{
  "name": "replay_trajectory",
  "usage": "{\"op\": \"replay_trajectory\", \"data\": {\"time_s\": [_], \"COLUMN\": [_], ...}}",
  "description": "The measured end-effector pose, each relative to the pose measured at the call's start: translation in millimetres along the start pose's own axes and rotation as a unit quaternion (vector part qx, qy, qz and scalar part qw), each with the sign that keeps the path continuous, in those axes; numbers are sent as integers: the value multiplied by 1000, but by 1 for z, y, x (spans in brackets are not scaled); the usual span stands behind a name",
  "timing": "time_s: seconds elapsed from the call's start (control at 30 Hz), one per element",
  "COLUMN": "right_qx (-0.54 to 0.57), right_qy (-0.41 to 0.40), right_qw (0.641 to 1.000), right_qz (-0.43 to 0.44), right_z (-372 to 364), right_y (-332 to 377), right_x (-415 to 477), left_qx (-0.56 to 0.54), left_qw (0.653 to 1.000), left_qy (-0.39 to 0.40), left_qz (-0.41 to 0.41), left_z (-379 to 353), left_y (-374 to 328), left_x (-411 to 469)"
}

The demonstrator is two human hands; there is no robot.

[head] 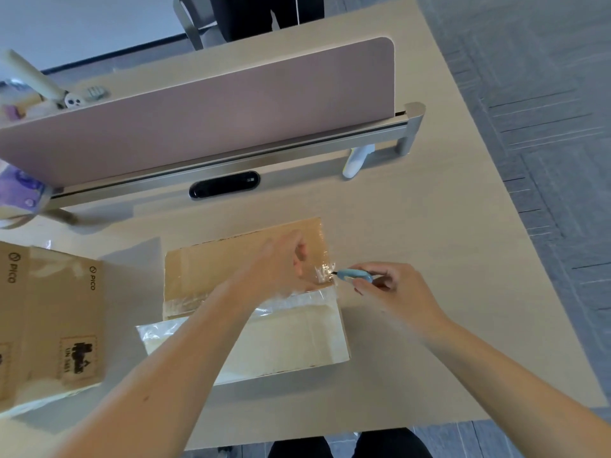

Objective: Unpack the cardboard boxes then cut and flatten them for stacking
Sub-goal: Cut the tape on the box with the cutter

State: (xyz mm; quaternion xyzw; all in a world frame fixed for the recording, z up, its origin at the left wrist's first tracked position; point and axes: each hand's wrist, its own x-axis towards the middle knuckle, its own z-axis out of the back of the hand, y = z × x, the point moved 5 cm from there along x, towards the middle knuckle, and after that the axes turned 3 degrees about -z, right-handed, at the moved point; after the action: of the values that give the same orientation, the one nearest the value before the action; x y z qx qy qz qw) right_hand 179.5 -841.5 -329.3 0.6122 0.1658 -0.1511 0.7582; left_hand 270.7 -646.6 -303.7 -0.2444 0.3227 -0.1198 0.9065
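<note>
A brown cardboard box [211,269] lies in the middle of the desk with clear tape over its top and a glossy taped front face. My left hand [277,262] presses down on the box top near its right end, fingers curled over the tape. My right hand [393,292] holds a small blue box cutter [355,275]. Its tip touches crumpled tape [324,272] at the box's right edge. A second, flattened cardboard box [49,322] with PICO print lies at the left.
A pink divider panel [215,123] on a metal rail crosses the desk behind the box, with a black oval socket cover [224,188] below it. Clutter sits at the far left [39,94]. A person stands beyond the divider. Desk edge and grey carpet lie to the right.
</note>
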Motion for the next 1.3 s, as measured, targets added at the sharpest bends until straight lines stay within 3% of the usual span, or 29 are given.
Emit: {"op": "replay_trajectory", "data": {"time_s": [0.07, 0.17, 0.23, 0.37, 0.57, 0.73, 1.07, 1.2, 1.3], "right_qx": [26, 65, 100, 161, 87, 58, 20, 11, 6], "right_qy": [-14, -36, -50, -83, -98, -122, -129, -133, -141], "right_qw": [999, 996, 992, 981, 991, 989, 988, 987, 986], "right_qz": [-17, -39, -58, -71, -22, -55, -86, -91, -94], "right_z": [-5, -9, -10, -14, -15, -19, -26, -28, -29], "right_y": [-10, -22, -24, -23, -20, -22, -17, -18, -19], "right_x": [-2, -7, -10, -10, -8, -12, -14, -15, -16], "left_qx": [91, 291, 343, 375, 346, 389, 458, 453, 427], "left_qw": [995, 952, 929, 909, 915, 878, 831, 839, 869], "left_qy": [10, 1, 18, 32, 26, -20, -15, -2, 34], "left_qz": [-28, -101, -134, -178, -205, -277, -316, -302, -247], "left_z": [3, 5, 3, -5, 0, 4, 0, 2, 6], "left_y": [-7, -18, -24, -24, -30, -46, -46, -42, -36], "left_x": [5, 11, 16, 25, 15, 2, 8, 19, 27]}}
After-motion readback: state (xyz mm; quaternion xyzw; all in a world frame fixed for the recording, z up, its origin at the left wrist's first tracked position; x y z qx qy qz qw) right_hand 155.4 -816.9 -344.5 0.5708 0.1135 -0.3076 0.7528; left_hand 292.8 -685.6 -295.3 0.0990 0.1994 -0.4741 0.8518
